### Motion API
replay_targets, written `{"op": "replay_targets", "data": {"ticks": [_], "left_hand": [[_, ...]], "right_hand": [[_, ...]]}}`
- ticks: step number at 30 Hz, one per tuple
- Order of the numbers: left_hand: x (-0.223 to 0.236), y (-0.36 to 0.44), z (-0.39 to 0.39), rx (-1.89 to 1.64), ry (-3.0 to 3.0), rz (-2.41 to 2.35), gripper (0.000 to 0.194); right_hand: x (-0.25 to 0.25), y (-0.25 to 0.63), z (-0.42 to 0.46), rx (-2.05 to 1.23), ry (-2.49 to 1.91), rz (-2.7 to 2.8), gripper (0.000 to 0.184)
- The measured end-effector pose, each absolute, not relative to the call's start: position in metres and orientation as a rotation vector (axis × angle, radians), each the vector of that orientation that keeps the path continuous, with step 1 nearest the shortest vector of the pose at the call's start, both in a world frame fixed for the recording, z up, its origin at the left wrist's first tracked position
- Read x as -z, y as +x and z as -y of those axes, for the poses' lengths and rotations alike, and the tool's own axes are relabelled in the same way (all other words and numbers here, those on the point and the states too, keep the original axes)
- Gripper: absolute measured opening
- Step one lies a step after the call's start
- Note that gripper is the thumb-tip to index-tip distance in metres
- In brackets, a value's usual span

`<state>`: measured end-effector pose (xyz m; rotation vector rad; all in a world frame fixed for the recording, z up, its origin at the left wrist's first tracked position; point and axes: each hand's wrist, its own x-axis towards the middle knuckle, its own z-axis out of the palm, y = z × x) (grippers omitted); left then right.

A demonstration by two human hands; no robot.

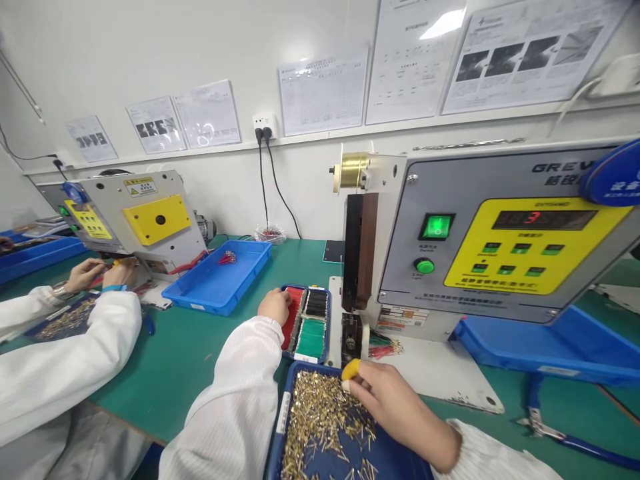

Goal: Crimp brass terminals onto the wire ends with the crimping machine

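My left hand (275, 305) rests curled at the left edge of a small blue box (327, 319) divided into red, black and green wire sections; its fingertips are over the red wires. My right hand (387, 399), with a yellow finger cot on one fingertip, pinches down among several brass terminal pins in a blue tray (285, 413) near me. Just beyond my right hand stands a grey crimping machine (450, 240) with a yellow control panel and a lit green switch. A small bundle of red and green wires (383, 348) lies at the machine's base.
A co-worker in white sleeves (60, 360) works at a similar machine (135, 217) on the left. A larger blue tray (220, 280) sits between the stations. Another blue tray (540, 347) lies under the machine's right side, with blue-handled pliers (565, 433) nearby. Power cords (270, 180) hang from a wall socket.
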<state>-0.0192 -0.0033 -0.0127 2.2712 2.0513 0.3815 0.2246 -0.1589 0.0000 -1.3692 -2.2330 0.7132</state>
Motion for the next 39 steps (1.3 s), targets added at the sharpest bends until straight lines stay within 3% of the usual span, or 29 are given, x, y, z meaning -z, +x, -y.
{"op": "replay_targets", "data": {"ticks": [6,13,32,39], "left_hand": [[0.012,-0.021,0.006,-0.386,2.297,-2.033,0.021],[0.012,-0.018,0.005,-0.391,2.346,-2.028,0.023],[0.010,-0.015,0.008,-0.465,2.383,-2.065,0.026],[0.005,0.018,0.028,-0.407,2.467,-1.811,0.026]], "right_hand": [[0.000,0.225,0.157,-0.753,-1.416,2.155,0.024],[-0.003,0.225,0.155,-0.784,-1.385,2.170,0.010],[0.001,0.227,0.157,-0.662,-1.309,2.229,0.019],[-0.002,0.226,0.158,-0.735,-1.383,2.225,0.018]]}}
